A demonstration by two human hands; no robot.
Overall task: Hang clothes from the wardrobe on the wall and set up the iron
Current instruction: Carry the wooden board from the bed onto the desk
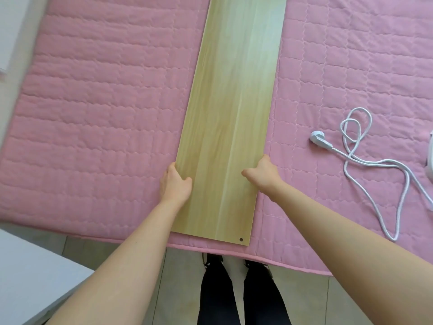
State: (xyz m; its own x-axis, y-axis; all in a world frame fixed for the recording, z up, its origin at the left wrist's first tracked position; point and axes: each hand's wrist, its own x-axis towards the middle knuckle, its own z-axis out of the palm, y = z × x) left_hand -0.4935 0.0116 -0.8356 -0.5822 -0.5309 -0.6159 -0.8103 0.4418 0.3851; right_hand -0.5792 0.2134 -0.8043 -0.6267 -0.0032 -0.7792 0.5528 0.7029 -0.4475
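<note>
A long pale wooden board (232, 97) lies lengthwise on the pink quilted bed (98, 109), with a small dark hole near its front right corner. My left hand (175, 184) grips the board's left edge, thumb on top. My right hand (262, 174) grips the right edge the same way. To the right on the quilt lies a white power cord (365, 160) in loose loops, ending in a white plug (319, 136). At the right frame edge a sliver of a white appliance (430, 158) shows; most of it is cut off.
The bed's front edge runs just below the board's near end. My legs in dark trousers (234, 294) stand on a tiled floor against it. A white surface (28, 273) sits at the lower left, and a white object (11, 29) at the upper left.
</note>
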